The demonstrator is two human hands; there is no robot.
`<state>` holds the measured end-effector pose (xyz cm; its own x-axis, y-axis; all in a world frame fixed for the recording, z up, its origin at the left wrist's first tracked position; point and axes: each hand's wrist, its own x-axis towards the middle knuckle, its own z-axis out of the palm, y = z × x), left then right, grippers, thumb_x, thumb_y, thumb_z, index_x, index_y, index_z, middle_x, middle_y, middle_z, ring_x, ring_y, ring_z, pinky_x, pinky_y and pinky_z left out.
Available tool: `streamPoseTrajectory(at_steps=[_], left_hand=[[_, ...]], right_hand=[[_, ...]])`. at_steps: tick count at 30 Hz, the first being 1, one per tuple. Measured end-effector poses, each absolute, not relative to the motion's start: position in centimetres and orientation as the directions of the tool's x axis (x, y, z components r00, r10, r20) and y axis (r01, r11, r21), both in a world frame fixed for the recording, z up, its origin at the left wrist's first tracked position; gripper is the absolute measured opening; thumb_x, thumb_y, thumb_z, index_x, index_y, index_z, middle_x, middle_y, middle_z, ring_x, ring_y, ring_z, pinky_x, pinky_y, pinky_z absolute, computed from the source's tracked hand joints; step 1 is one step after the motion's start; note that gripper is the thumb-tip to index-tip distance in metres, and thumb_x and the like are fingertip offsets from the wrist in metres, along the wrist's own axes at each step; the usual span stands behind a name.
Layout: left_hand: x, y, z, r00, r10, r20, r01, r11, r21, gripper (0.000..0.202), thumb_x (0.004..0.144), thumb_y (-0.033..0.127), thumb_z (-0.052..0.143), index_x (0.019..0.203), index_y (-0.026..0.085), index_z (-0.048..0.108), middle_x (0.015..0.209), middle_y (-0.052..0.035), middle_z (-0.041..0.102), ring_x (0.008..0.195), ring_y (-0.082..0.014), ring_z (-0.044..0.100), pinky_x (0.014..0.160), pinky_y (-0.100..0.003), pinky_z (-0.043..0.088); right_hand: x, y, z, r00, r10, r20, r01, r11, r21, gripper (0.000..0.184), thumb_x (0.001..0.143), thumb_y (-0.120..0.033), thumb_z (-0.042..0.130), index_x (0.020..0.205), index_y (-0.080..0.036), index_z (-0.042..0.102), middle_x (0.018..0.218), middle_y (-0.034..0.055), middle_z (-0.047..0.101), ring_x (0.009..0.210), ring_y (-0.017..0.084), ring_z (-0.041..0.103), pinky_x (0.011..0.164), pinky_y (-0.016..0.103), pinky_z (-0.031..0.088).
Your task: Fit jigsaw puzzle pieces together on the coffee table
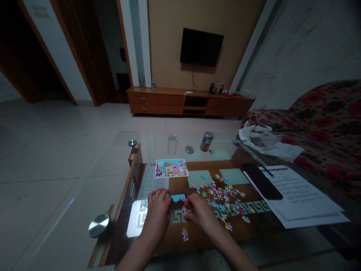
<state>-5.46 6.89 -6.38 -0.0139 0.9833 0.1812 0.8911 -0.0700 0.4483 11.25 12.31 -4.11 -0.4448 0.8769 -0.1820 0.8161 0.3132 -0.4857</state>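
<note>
A short strip of joined jigsaw puzzle pieces point(177, 198), light blue with some pink, lies on the glass table between my hands. My left hand point(159, 207) is closed, its fingertips at the strip's left end. Close to the right end, my right hand point(199, 210) pinches a pinkish puzzle piece point(185, 210) between thumb and fingers. A single pink and white piece point(185, 235) rests nearer to me. Many loose pieces point(222, 194) are scattered right of my right hand. Beyond the strip lies a colourful cartoon reference picture point(171, 168).
A clear cup point(173, 145), a round metal lid point(189, 149) and a printed tin point(207, 141) stand toward the table's far side. On the right are a black phone point(262, 181), papers point(307, 195) and a pen point(266, 170). A patterned sofa point(324, 116) borders that side.
</note>
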Motion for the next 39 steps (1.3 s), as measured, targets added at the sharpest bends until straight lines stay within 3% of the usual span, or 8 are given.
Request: streamPoseTrajectory(at_steps=[16, 26, 39], left_hand=[[-6.1, 6.9, -6.2, -0.063, 0.972, 0.225, 0.882, -0.051, 0.468, 0.034, 0.075, -0.004, 0.043, 0.087, 0.019, 0.066, 0.107, -0.0067, 0.063, 0.107, -0.0252, 0.05, 0.093, -0.045, 0.034], [-6.0, 6.8, -5.7, -0.075, 0.98, 0.183, 0.885, -0.02, 0.466, 0.035, 0.075, -0.003, 0.043, 0.087, 0.02, 0.066, 0.106, -0.0058, 0.064, 0.107, -0.0245, 0.051, 0.093, -0.045, 0.034], [-5.9, 6.6, -5.3, -0.074, 0.987, 0.142, 0.894, 0.002, 0.448, 0.033, 0.078, 0.0, 0.044, 0.089, 0.02, 0.067, 0.107, -0.0055, 0.064, 0.107, -0.0245, 0.05, 0.093, -0.042, 0.033]], right_hand=[[11.5, 12.3, -4.9, -0.48, 0.867, -0.134, 0.782, 0.354, -0.513, 0.023, 0.064, -0.002, 0.065, 0.081, -0.018, 0.062, 0.087, 0.0025, 0.062, 0.078, 0.016, 0.056, 0.067, 0.024, 0.035], [11.2, 12.2, -5.6, -0.479, 0.868, -0.131, 0.671, 0.266, -0.692, 0.024, 0.062, 0.003, 0.057, 0.072, -0.019, 0.055, 0.066, -0.0041, 0.058, 0.063, 0.011, 0.054, 0.058, 0.02, 0.034], [10.1, 12.0, -5.7, -0.404, 0.914, -0.022, 0.678, 0.284, -0.678, 0.017, 0.07, -0.006, 0.055, 0.08, -0.019, 0.059, 0.07, -0.0009, 0.062, 0.065, 0.015, 0.057, 0.062, 0.022, 0.038]])
